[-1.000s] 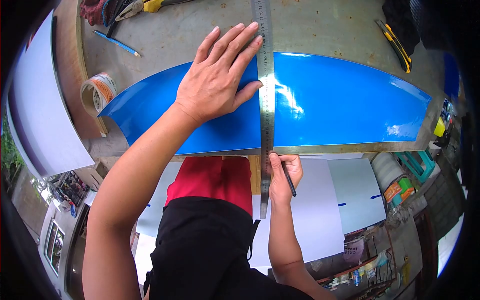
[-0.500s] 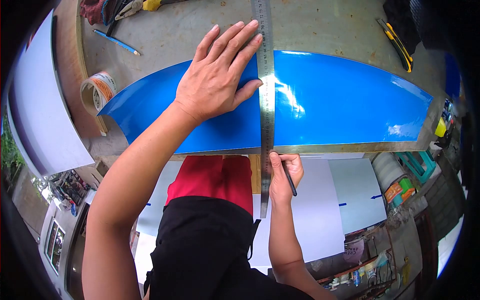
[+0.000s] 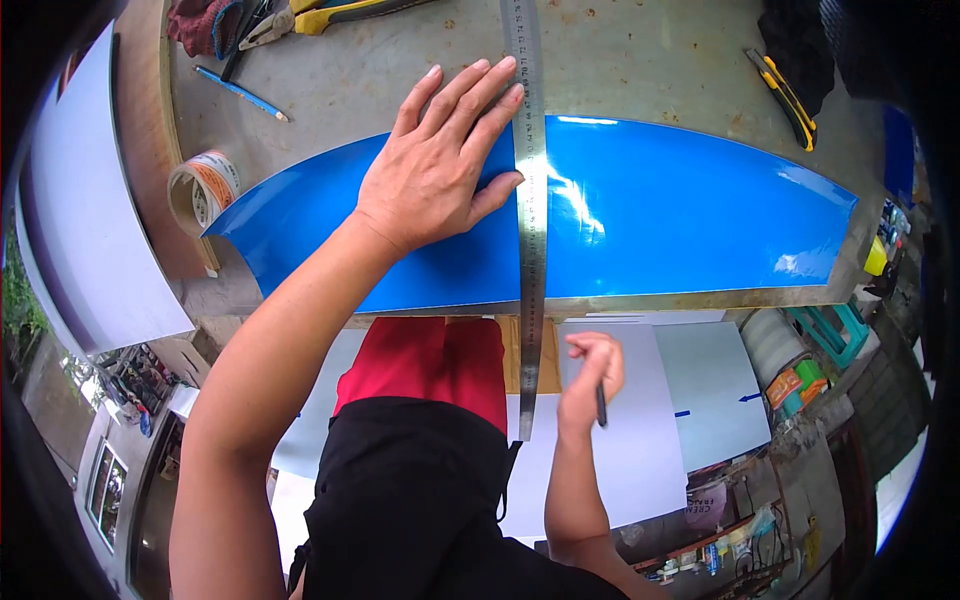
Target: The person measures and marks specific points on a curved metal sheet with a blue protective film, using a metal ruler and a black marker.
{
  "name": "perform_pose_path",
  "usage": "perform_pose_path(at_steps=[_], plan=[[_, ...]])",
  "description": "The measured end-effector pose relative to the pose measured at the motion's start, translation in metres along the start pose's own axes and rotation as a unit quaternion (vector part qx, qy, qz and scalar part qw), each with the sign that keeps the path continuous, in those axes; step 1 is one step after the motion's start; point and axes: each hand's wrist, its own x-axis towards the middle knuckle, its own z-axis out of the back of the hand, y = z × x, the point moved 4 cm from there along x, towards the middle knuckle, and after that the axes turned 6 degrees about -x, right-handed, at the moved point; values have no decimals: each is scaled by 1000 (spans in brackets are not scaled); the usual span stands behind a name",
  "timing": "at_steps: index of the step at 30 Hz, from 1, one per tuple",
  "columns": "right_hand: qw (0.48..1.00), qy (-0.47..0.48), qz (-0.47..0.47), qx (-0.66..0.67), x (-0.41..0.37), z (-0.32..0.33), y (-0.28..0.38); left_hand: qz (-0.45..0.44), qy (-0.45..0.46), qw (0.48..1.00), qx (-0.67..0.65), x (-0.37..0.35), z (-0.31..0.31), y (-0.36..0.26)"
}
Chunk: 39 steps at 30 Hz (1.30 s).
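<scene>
My left hand (image 3: 430, 180) presses the steel ruler (image 3: 531, 230) across the glossy blue sheet (image 3: 690, 215); my right hand (image 3: 592, 380), apart from the ruler, holds a dark pen (image 3: 601, 405).

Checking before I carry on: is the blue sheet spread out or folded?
The sheet is spread out on the table: it shows on both sides of the ruler, with no visible fold. The left hand hides part.

Place: workshop
Bench: worn, stained top (image 3: 640, 60)
Tools: pliers (image 3: 268, 30), yellow cutter (image 3: 785, 98), long steel ruler (image 3: 532, 250)
Supplies: tape roll (image 3: 204, 192), pencil (image 3: 240, 93)
</scene>
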Motion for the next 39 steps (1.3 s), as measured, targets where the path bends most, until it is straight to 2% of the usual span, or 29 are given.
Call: perform_pose_path(at_steps=[2, 4, 6, 11, 20, 39], plan=[[989, -37, 98, 101, 2, 17, 23, 2, 1, 1000, -4, 0, 0, 0], [986, -35, 128, 100, 13, 21, 46, 2, 2, 1000, -5, 1, 1, -1], [968, -37, 201, 146, 31, 16, 74, 4, 3, 1000, -9, 1, 1, -1], [968, 29, 212, 132, 75, -23, 105, 9, 11, 1000, -17, 2, 3, -1], [958, 46, 239, 150, 128, -73, 125, 14, 21, 999, -38, 3, 5, 0], [968, 28, 224, 114, 143, -88, 122, 12, 22, 999, -49, 2, 3, 2]])
